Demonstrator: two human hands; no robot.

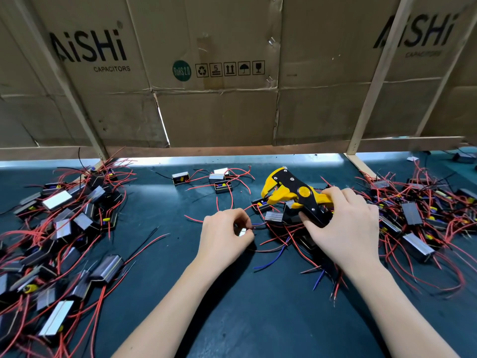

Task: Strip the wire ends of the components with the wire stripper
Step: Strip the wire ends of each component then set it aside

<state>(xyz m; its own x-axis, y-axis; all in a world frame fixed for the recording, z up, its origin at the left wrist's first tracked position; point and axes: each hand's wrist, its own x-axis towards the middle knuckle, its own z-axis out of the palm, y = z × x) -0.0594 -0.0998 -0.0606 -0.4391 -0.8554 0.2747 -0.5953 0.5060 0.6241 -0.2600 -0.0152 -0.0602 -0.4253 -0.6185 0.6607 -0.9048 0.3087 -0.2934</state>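
The right hand point(346, 228) is holding the yellow-and-black wire stripper point(294, 195) by its handles, with the fingers curled over the yellow handle and the thumb lying along the black one. The tool is sitting above a small cluster of components point(276, 215) at the centre of the dark green bench point(232, 306), with its head pointing left and away from the person. The stripper's jaws are standing apart, and no wire is visible between them.

The left hand point(224, 236) is resting on the bench just left of that cluster. Its grip is pinching a small silver-cased component point(242, 232) between thumb and curled fingers. Thin wires point(258, 224), red and blue, are running from this component to the right, toward the cluster below the stripper. Whether they are touching the tool cannot be determined.

A large pile of silver-and-black components with red leads point(59, 228) is lying on the left of the bench, and a second pile point(418, 215) is lying on the right. Three further components point(216, 180) are lying apart near the far edge. Loose blue wires point(276, 257) are trailing toward the person from the centre cluster. Flattened cardboard cartons point(206, 73) printed "AiSHi CAPACITORS" are forming the wall behind the bench, held by pale wooden battens point(371, 94).
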